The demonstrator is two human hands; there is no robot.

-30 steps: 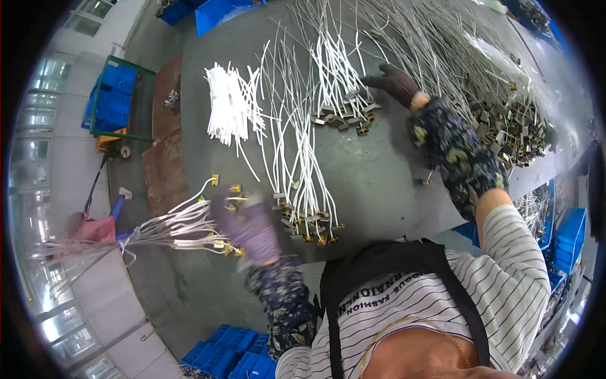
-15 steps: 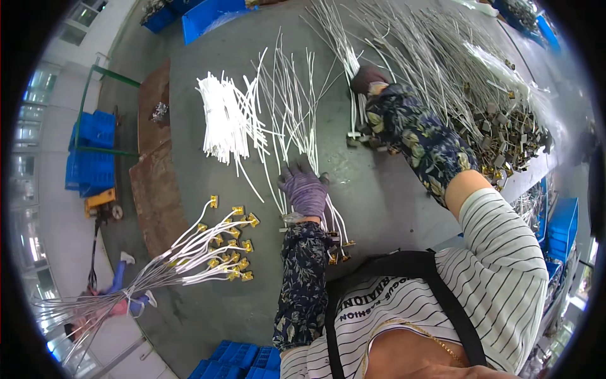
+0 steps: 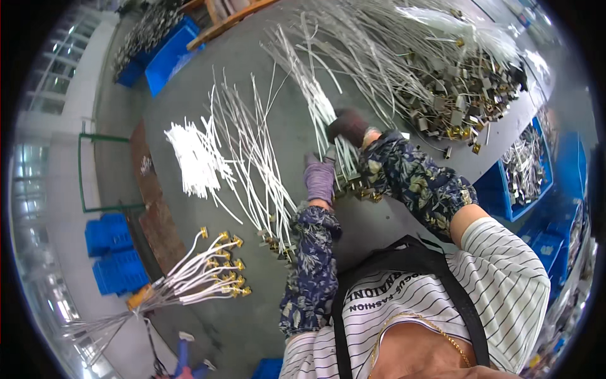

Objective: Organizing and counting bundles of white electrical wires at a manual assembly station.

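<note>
Thin grey wires with white sleeves, tipped with small brass-coloured metal ends, form a bundle (image 3: 320, 104) on the grey table. My right hand (image 3: 349, 128), in a dark glove, is closed on its sleeved part from the right. Gloved in purple, my left hand (image 3: 319, 177) grips at the bundle's left side, close to the metal ends (image 3: 360, 189); its fingertips are partly hidden among the wires. A looser group of sleeved wires (image 3: 255, 161) lies left of that hand. Beyond it is a pile of white sleeves (image 3: 194, 161).
A large heap of wires with metal ends (image 3: 457, 95) covers the table's far right. Tied wires with brass-coloured ends (image 3: 211, 268) stick out at the near left. Blue bins (image 3: 511, 183) stand off the right edge; another blue bin (image 3: 167, 57) is beyond the far left.
My left hand has left the looser wire group and moved right to the bundle. My right hand stays on the bundle, now lower along it. The whole view has shifted and turned.
</note>
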